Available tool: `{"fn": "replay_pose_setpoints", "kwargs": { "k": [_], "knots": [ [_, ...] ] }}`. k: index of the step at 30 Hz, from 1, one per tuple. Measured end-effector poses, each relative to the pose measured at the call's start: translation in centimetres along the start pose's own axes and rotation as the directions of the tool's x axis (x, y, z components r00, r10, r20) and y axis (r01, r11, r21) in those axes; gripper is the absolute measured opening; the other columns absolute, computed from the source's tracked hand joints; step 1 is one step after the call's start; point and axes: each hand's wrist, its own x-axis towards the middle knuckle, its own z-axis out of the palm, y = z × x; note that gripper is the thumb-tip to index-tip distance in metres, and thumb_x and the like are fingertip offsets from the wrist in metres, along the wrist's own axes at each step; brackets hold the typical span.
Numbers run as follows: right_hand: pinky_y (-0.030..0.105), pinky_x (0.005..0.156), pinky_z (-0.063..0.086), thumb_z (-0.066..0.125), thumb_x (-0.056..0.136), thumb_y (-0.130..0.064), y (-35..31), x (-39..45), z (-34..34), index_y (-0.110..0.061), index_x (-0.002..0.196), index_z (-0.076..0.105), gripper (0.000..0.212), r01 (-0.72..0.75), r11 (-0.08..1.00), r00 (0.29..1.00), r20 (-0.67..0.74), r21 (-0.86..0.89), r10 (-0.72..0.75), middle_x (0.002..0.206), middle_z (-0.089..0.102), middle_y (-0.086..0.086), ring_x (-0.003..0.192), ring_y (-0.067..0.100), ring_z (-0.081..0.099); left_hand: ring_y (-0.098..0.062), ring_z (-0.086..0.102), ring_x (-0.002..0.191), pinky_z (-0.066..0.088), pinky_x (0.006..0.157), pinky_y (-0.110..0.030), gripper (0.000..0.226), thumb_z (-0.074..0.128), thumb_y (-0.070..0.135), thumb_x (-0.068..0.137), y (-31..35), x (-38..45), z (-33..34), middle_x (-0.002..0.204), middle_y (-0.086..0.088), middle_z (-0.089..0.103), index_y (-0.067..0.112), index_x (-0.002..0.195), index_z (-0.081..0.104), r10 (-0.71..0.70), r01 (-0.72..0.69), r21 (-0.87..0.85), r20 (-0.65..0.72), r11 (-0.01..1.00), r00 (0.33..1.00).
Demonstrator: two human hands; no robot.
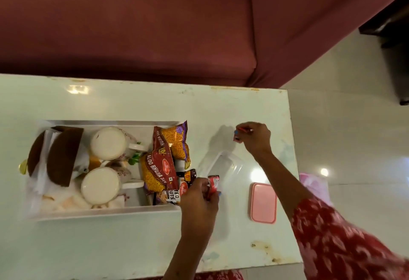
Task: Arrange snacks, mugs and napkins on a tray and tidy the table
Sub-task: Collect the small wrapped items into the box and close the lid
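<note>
Snack packets (164, 164), glossy and crinkled in orange and red, are lying at the right end of a white rectangular tray (106, 211) on the pale glossy desk (110, 242). Two round white mugs (108, 143) are sitting mid-tray, with folded brown and white napkins (59, 158) at its left end. A clear plastic box (223, 164) is standing open beside its pink rounded lid (263, 202). The left hand (199, 200) is gripping a small red packet (213, 185); the right hand (254, 136) is pinching a small red wrapper (242, 129).
</note>
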Motion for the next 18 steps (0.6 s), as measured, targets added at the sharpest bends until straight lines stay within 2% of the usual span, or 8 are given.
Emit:
{"fn": "replay_pose_setpoints", "kwargs": {
  "k": [2,4,7,9,12,14,16,18],
  "knots": [
    [0.018,0.057,0.055,0.069,0.072,0.008,0.3,-2.9,-0.9,0.001,0.080,0.071,0.011,-0.011,1.000,0.997,0.081,0.026,0.009,0.067,0.068,0.011,0.050,0.012,0.066,-0.016,0.067,0.076,0.049,0.067,-0.016,0.021,0.071,0.010,0.076,0.5,0.7,0.6,0.086,-0.008,0.072,0.008,0.096,0.064,-0.006,0.007,0.029,-0.024,1.000,1.000],
    [0.020,0.060,0.057,0.068,0.073,0.010,0.4,-5.8,-0.7,0.004,0.085,0.071,0.014,-0.033,0.999,0.978,0.205,0.021,0.028,0.074,0.069,0.012,0.053,0.010,0.067,-0.021,0.068,0.081,0.045,0.068,-0.017,0.023,0.071,0.011,0.076,0.7,1.3,1.2,0.089,-0.010,0.073,0.007,0.098,0.065,-0.005,0.007,0.103,-0.019,0.995,1.000],
    [0.031,0.080,0.056,0.064,0.078,0.006,0.8,-8.3,0.4,0.000,0.094,0.073,0.019,0.059,0.985,0.966,0.259,-0.162,-0.015,0.093,0.073,0.012,0.080,0.018,0.069,-0.023,0.067,0.084,0.042,0.067,-0.020,0.023,0.072,0.013,0.076,0.7,1.9,2.1,0.091,-0.011,0.073,0.006,0.097,0.066,-0.009,0.010,0.197,-0.002,0.980,1.000],
    [0.035,0.088,0.052,0.062,0.080,0.002,1.0,-8.7,0.8,-0.003,0.096,0.073,0.020,0.063,0.971,0.966,0.260,-0.232,0.000,0.100,0.073,0.011,0.093,0.024,0.067,-0.024,0.067,0.085,0.045,0.068,-0.024,0.023,0.072,0.013,0.076,0.5,2.2,2.5,0.091,-0.012,0.073,0.006,0.096,0.065,-0.021,0.020,0.227,0.003,0.974,1.000],
    [0.034,0.090,0.051,0.064,0.079,0.002,1.0,-8.8,0.8,-0.005,0.098,0.073,0.022,0.003,0.972,0.952,0.297,-0.237,0.070,0.103,0.073,0.011,0.099,0.024,0.067,-0.027,0.067,0.082,0.046,0.068,-0.027,0.019,0.071,0.011,0.076,0.0,2.6,2.8,0.088,-0.014,0.072,0.005,0.093,0.066,-0.015,0.016,0.241,-0.006,0.970,1.000],
    [0.035,0.091,0.052,0.061,0.079,0.004,1.0,-8.9,0.5,-0.010,0.106,0.071,0.032,0.005,0.965,0.932,0.351,-0.262,0.090,0.110,0.071,0.008,0.102,0.023,0.066,-0.026,0.067,0.081,0.044,0.067,-0.025,0.015,0.069,0.012,0.079,-0.2,2.8,3.0,0.087,-0.014,0.072,0.004,0.092,0.067,0.005,-0.007,0.234,0.009,0.972,1.000],
    [0.034,0.090,0.052,0.056,0.079,0.007,1.0,-8.9,0.1,-0.016,0.113,0.069,0.043,0.015,0.964,0.913,0.397,-0.267,0.096,0.113,0.069,0.000,0.102,0.023,0.065,-0.024,0.068,0.082,0.044,0.068,-0.022,0.015,0.066,0.011,0.081,-0.2,3.0,3.2,0.089,-0.013,0.073,0.004,0.094,0.067,0.038,-0.048,0.221,0.045,0.974,0.998],
    [0.028,0.083,0.049,0.055,0.079,0.003,1.3,-8.8,-0.4,-0.021,0.113,0.069,0.043,0.068,0.953,0.908,0.413,-0.296,0.063,0.107,0.068,-0.011,0.096,0.021,0.065,-0.024,0.068,0.085,0.046,0.070,-0.022,0.016,0.064,0.010,0.082,0.0,3.0,3.2,0.092,-0.013,0.073,0.005,0.097,0.068,0.064,-0.077,0.215,0.065,0.973,0.996]
  ]
}}
